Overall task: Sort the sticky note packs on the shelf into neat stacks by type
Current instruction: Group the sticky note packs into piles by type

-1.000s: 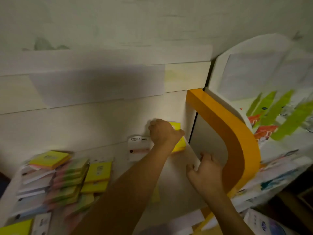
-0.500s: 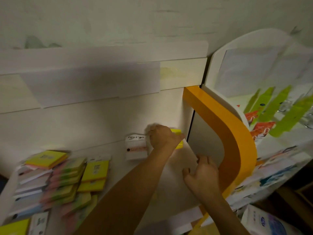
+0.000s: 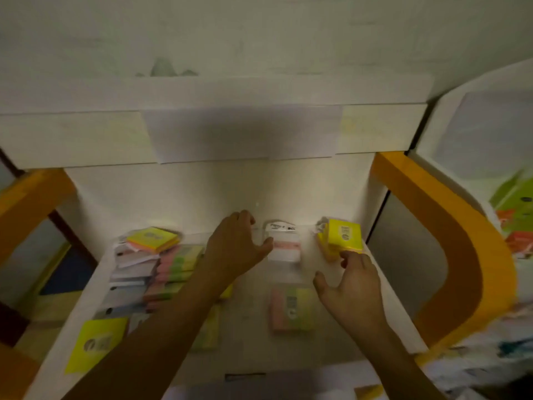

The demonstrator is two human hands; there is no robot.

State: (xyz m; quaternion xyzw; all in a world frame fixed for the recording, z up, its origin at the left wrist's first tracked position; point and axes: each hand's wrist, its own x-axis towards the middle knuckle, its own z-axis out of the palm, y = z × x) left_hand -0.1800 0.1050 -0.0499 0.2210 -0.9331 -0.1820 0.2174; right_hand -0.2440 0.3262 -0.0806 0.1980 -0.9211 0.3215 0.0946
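Both hands have shifted since the earlier frames: the left hand (image 3: 235,249), which was on the yellow pack (image 3: 343,235) at the back right of the shelf (image 3: 372,321), now sits left of it with fingers spread and loosely bent, thumb tip beside the white pack (image 3: 284,245), holding nothing; the right hand (image 3: 353,287), which was gripping the shelf's front edge, now reaches toward the yellow pack with open, relaxed fingers, fingertips near its lower edge, though blur makes it hard to say whether they touch. That yellow pack stands tilted on edge against the back wall atop what looks like a second, orange-yellow one. Such packs should be light, stiff little blocks in slick film wrap, so a pinch across two opposite edges, thumb against fingers, seems safest; a grip on the glossy faces alone could slip. On the left, a loose heap (image 3: 153,272) mixes white, pink-green and yellow packs, with a yellow-and-orange pack (image 3: 154,239) on top. A pink and pale green pack (image 3: 291,308) lies flat mid-shelf, just left of the right wrist, and a flat yellow pack (image 3: 96,343) rests at the front left corner. Most of the sorting appears yet to be done.
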